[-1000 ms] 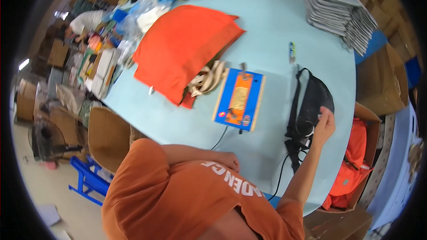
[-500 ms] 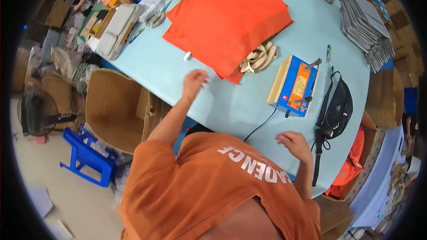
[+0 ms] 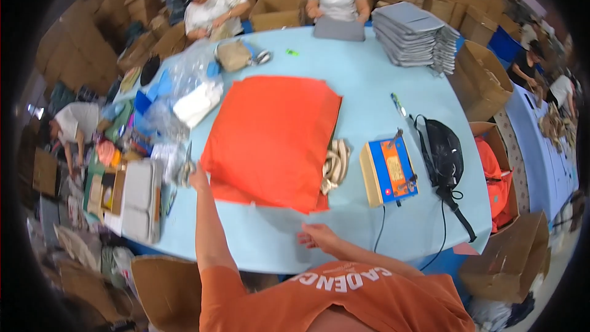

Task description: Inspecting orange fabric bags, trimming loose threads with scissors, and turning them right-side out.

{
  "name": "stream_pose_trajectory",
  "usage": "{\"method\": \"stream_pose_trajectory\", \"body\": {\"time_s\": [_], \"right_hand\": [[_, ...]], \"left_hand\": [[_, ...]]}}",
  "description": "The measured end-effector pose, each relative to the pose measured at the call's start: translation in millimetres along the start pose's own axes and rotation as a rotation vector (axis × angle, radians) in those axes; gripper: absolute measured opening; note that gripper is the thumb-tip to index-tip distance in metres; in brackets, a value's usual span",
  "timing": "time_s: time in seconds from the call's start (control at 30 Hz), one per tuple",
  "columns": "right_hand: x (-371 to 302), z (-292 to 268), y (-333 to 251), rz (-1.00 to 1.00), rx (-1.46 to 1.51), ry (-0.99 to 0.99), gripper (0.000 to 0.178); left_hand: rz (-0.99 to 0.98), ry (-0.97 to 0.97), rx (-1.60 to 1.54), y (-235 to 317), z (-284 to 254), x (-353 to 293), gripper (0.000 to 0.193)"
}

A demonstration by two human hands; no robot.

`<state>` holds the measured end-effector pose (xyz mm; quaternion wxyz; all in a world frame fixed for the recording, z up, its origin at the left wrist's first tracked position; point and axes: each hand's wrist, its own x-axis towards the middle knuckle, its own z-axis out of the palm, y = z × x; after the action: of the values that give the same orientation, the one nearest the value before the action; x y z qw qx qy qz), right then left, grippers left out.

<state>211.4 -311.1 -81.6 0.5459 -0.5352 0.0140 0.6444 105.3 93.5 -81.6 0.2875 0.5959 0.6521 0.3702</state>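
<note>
A flat pile of bright orange fabric [image 3: 270,141] lies mid-table, with beige webbing straps [image 3: 335,165] poking out at its right side. My left hand [image 3: 199,179] is reached out to the pile's lower left edge, right beside a pair of scissors [image 3: 186,169]; its fingers are too blurred to show whether they grip anything. Just below the pile's near edge, my right hand [image 3: 318,235] hovers over the table with fingers apart, holding nothing. A blue and orange box-shaped device [image 3: 393,169] with a cord sits to the right of the straps.
A black waist bag [image 3: 444,154] and a pen [image 3: 398,104] lie at right. Stacked grey pouches [image 3: 405,34] stand far right. Grey cases [image 3: 141,203], white cloth [image 3: 198,104] and plastic bags are at left. Co-workers sit across the light-blue table [image 3: 264,243]; cardboard boxes [image 3: 485,80] surround it.
My view has swung up, showing more of the far side and the co-workers. My left hand has reached to the pile's left edge; my right hand has moved left, near the pile.
</note>
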Motion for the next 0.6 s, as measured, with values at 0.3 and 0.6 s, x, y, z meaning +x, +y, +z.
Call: {"method": "stream_pose_trajectory", "body": {"time_s": [0.3,0.6], "right_hand": [[1,38,-28,-0.013,0.178,0.057,0.034],[26,8,-32,-0.04,0.223,0.062,0.036]], "left_hand": [[-0.097,-0.288,-0.013,2,1,54,0.05],[0.166,-0.945,-0.503,55,-131,-82,0.014]]}}
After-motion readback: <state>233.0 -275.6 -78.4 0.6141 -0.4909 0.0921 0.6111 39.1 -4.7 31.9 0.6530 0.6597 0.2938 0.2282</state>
